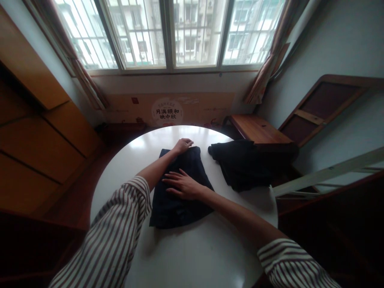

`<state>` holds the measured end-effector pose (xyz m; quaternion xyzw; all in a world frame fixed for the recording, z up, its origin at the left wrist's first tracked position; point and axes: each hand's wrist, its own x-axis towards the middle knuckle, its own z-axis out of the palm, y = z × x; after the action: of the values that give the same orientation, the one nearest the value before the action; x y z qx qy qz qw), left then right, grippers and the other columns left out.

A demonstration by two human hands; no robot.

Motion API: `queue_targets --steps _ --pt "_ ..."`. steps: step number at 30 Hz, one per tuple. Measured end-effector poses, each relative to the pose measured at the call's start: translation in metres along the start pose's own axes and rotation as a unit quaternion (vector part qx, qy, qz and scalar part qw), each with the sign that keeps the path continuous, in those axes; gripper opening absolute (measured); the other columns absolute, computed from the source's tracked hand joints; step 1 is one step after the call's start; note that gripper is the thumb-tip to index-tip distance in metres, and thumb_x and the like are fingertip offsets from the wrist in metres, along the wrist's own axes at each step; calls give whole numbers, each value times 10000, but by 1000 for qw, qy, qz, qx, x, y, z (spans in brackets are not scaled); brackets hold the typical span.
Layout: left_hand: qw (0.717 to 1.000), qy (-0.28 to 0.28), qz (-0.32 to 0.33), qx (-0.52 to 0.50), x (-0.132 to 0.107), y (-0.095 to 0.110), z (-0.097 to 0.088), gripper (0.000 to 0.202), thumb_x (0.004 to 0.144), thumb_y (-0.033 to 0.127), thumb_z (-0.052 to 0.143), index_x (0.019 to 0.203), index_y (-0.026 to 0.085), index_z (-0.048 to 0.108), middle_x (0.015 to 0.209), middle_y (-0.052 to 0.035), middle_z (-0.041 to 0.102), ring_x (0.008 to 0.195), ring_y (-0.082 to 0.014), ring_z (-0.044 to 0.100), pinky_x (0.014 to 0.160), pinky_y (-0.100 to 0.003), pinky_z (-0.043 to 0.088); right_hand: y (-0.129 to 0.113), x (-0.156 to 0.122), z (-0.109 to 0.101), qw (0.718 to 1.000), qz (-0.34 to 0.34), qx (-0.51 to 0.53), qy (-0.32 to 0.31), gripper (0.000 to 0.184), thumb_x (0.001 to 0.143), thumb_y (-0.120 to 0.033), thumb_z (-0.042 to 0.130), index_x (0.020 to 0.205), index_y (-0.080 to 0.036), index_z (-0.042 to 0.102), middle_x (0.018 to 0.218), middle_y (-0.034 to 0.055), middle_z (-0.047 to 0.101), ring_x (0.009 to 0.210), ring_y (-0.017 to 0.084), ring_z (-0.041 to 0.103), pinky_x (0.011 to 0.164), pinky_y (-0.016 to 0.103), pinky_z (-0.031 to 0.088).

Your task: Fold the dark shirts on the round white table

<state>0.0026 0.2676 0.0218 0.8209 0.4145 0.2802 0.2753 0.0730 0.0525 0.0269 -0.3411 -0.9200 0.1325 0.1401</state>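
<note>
A dark navy folded garment (180, 200) lies on the round white table (198, 248). My right hand (183, 185) rests flat on its middle, fingers spread and pointing left. My left hand (183, 145) reaches across to the garment's far edge, fingers curled down on the cloth there; whether it pinches the fabric I cannot make out. Both arms wear striped sleeves pushed up.
A second dark garment (240, 164) lies in a loose heap at the table's right side. A wooden stool or small bench (258, 129) stands beyond it. Wooden cabinets line the left wall, and a barred window fills the back.
</note>
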Motion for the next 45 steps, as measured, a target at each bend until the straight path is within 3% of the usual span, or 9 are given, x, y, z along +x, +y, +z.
queue_targets --steps 6,11,14,17,23,27,35,40,45 --pt "997 26 -5 68 -54 -40 -56 164 822 324 692 902 210 778 1004 -80 730 1024 -244 634 954 -327 464 28 -37 -6 982 166 -86 35 580 998 -559 394 1513 -292 397 1615 99 276 1490 366 189 1144 666 159" --pt "994 54 -47 79 -80 -77 -65 210 841 339 643 893 196 787 922 -78 719 900 -211 653 879 -306 501 27 -60 -3 975 199 -103 11 631 995 -574 383 1545 -270 333 1636 151 175 1501 352 161 1153 623 183" --pt "993 70 -61 74 -77 -87 -59 232 863 352 620 928 203 785 957 -72 732 934 -209 653 886 -305 499 24 -47 -15 974 186 -126 16 637 976 -606 402 1490 -233 446 1554 191 374 1429 390 333 1138 671 148" --pt "993 74 -65 65 -75 -91 -56 238 867 364 625 948 208 784 989 -68 742 960 -208 653 895 -302 494 37 -14 -31 983 142 -112 39 599 994 -567 393 1433 -180 520 1418 182 547 1296 332 513 1139 558 272" --pt "995 68 -64 42 -78 -95 -58 343 841 493 656 952 198 792 959 -74 756 918 -212 677 810 -274 507 84 36 -34 986 126 -107 24 436 976 -450 528 1388 -309 552 1495 56 490 1359 298 434 1133 509 319" --pt "994 70 -73 37 -77 -96 -56 351 824 507 671 924 194 795 920 -71 760 870 -210 682 754 -269 506 91 37 -32 980 163 -96 62 376 966 -371 584 1307 -211 574 1369 105 553 1183 265 571 996 497 477" --pt "992 75 -93 31 -73 -95 -54 310 832 469 667 869 189 794 869 -51 758 835 -191 673 735 -254 489 60 55 -31 994 78 -65 32 382 958 -373 602 1288 -182 571 1309 102 578 1110 247 607 928 470 524" --pt "991 82 -103 26 -72 -95 -53 311 822 465 679 868 182 800 850 -44 757 824 -194 669 726 -256 490 20 43 -1 997 -50 -29 -48 542 986 -511 493 1486 -313 429 1587 59 355 1448 293 310 1178 537 228" --pt "990 84 -109 20 -72 -96 -51 306 812 462 692 874 184 804 852 -47 757 822 -199 669 723 -261 488 -26 -2 16 977 -176 64 -100 571 1006 -480 445 1536 -291 347 1661 55 88 1522 294 9 1214 547 36"
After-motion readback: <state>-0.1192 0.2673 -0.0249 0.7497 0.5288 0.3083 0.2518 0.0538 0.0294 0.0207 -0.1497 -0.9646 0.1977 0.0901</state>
